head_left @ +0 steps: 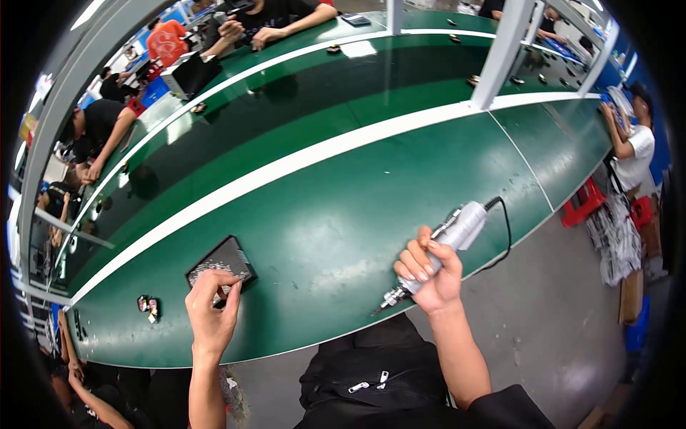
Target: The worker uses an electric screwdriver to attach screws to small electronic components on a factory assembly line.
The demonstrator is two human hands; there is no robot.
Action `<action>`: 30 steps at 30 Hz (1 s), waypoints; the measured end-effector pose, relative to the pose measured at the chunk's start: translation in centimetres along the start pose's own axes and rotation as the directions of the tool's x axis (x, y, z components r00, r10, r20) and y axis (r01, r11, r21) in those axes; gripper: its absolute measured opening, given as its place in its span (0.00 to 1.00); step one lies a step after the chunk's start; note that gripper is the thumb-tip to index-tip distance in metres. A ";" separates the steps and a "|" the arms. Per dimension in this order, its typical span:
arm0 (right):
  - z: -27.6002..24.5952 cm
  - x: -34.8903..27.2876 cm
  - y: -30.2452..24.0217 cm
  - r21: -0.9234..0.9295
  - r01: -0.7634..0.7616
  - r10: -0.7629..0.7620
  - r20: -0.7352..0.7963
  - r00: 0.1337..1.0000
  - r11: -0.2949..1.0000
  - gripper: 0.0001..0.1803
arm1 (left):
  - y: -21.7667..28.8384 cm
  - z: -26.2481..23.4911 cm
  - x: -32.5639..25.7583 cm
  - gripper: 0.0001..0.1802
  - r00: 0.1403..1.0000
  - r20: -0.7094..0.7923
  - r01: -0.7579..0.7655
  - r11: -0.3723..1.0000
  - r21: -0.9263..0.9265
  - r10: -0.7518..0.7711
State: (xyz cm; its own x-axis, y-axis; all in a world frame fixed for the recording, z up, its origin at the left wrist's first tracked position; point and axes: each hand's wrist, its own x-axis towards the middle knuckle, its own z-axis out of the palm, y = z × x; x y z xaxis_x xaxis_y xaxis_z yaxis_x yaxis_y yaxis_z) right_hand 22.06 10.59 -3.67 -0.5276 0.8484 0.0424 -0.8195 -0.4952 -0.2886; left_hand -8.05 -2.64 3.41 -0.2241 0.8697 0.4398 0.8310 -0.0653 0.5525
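Observation:
My right hand (431,275) is wrapped around a grey electric screwdriver (461,230). Its bit points down and left, close to the near edge of the green bench, and a black cord (509,227) loops from its back end. My left hand (214,311) hovers at the near side of a small black tray (230,250), thumb and forefinger pinched together. Whatever may be between those fingertips is too small to make out. Tiny silvery pieces, perhaps screws (204,275), lie in the tray, partly hidden by my left hand.
Left of the tray lie a few small dark and colourful parts (148,306). Beyond the green bench (321,214) and its white strip (300,159) runs a dark belt carrying small items. A grey metal post (500,61) stands at the far side. Other people work around the line.

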 end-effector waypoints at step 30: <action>5.9 -1.6 1.6 -0.020 0.274 -0.271 0.095 0.958 0.962 0.04 | 8.2 10.7 -5.8 0.14 0.889 0.415 0.435 0.075 -0.897 -0.192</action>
State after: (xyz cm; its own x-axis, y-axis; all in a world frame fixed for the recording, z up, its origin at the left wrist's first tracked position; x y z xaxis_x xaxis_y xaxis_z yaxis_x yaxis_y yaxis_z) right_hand 20.28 7.31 1.39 -0.3050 0.9291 0.2092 -0.9280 -0.2405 -0.2848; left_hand 5.47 -2.96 -2.20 -0.1471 0.9891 -0.0087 -0.4920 -0.0655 0.8681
